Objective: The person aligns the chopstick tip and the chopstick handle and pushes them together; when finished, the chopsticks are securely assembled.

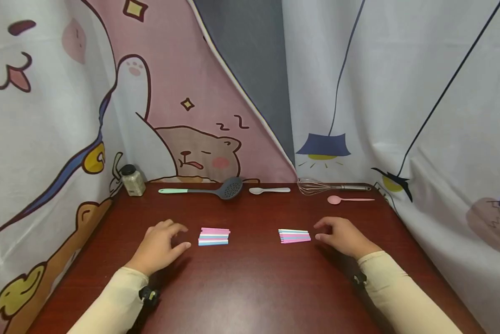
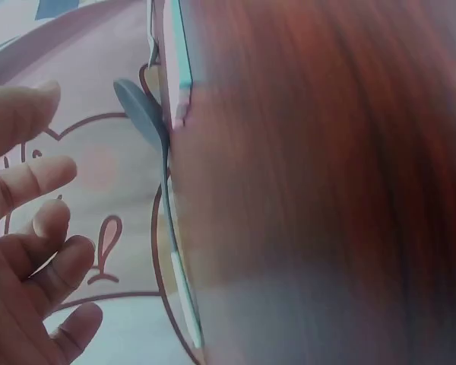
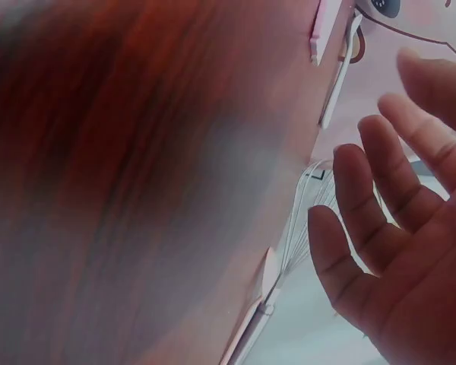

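Two small bundles of thin sticks in pink, white and blue lie on the dark red table. In the head view the left bundle is just right of my left hand, whose fingers are apart with nothing between them. Near the right bundle, my right hand hovers at its right end, thumb and forefinger spread and holding nothing. Both wrist views show the left hand and the right hand with loosely bent, separated fingers. Neither hand appears to touch a bundle.
Along the table's back edge lie a green-handled skimmer, a white spoon, a whisk and a pink spoon. A black-lidded jar stands at the back left corner. Printed curtains hang behind the table.
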Demonstrator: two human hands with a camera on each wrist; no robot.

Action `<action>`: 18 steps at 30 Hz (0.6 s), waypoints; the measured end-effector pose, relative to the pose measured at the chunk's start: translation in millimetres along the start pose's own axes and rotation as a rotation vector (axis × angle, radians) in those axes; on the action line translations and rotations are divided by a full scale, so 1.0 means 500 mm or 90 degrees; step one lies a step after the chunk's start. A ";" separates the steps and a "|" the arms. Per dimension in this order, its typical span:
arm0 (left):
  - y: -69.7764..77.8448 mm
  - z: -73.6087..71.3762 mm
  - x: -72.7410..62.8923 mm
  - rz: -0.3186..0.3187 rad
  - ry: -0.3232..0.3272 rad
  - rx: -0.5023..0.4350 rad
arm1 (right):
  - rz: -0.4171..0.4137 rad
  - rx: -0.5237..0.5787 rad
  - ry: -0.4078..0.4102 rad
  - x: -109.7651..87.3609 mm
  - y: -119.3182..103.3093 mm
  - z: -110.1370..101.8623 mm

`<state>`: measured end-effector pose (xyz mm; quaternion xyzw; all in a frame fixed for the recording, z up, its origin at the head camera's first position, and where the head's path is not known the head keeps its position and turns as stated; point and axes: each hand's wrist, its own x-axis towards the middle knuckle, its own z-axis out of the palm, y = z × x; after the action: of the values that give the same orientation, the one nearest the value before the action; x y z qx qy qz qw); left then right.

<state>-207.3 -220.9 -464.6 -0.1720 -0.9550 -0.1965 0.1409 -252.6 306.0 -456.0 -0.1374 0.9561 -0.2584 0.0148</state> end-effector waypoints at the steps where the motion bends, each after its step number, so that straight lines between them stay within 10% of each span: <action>1: 0.004 0.003 0.003 -0.002 -0.003 -0.007 | -0.002 0.001 -0.004 0.004 -0.002 0.003; 18: 0.059 0.060 0.039 -0.044 -0.101 -0.071 | -0.079 -0.009 -0.060 0.041 -0.043 0.029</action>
<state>-219.7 -177.2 -474.9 -0.1612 -0.9562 -0.2396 0.0481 -265.3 275.5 -457.1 -0.2089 0.9456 -0.2457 0.0428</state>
